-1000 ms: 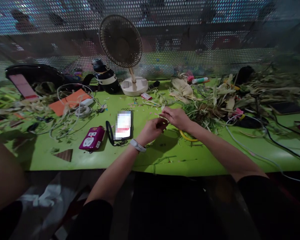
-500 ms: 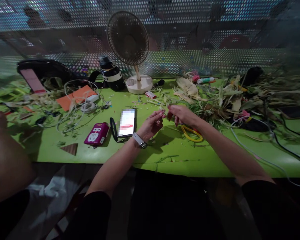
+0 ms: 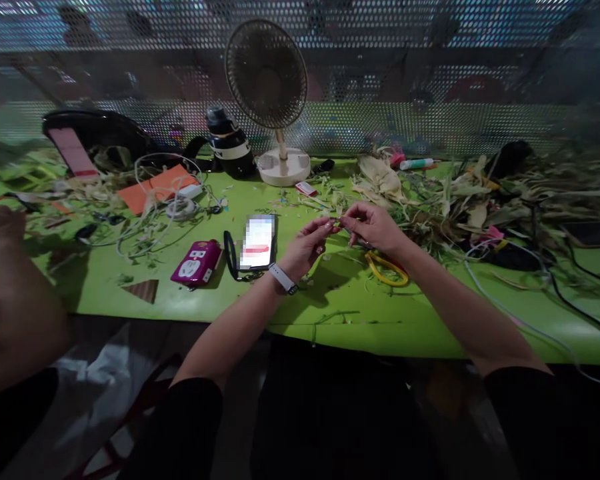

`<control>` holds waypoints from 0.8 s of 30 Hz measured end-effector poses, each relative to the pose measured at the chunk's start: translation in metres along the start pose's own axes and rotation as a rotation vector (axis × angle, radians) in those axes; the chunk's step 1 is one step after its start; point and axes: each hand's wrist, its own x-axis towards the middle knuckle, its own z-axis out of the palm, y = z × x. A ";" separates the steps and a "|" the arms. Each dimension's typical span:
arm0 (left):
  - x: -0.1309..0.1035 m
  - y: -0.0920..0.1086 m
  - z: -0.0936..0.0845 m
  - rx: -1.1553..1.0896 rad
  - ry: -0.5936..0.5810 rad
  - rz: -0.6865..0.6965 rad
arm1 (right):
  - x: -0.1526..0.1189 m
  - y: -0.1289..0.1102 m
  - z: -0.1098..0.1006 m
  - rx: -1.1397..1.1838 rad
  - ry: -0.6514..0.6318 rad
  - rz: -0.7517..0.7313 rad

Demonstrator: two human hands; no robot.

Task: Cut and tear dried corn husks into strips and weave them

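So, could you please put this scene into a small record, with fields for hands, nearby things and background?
Left hand: fingertips pinched on a small item, too small to identify
Right hand: fingertips at the same item; grip unclear
Left wrist: pale band
Beside left forearm: lit phone, purple object
Below right hand: yellow loop
Table back: fan, dark bottle, dried husks
Background: perforated screen
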 end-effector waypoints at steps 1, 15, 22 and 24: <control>0.000 0.000 0.000 0.005 -0.001 0.002 | 0.000 0.000 0.000 -0.003 0.019 -0.010; 0.004 -0.001 -0.001 -0.006 -0.007 0.028 | -0.003 -0.006 -0.007 -0.368 -0.011 -0.252; 0.004 -0.003 -0.003 0.098 -0.052 0.074 | -0.006 -0.007 -0.003 -0.631 0.034 -0.459; 0.003 -0.005 -0.004 0.146 -0.074 0.122 | -0.006 -0.005 -0.002 -0.638 0.033 -0.476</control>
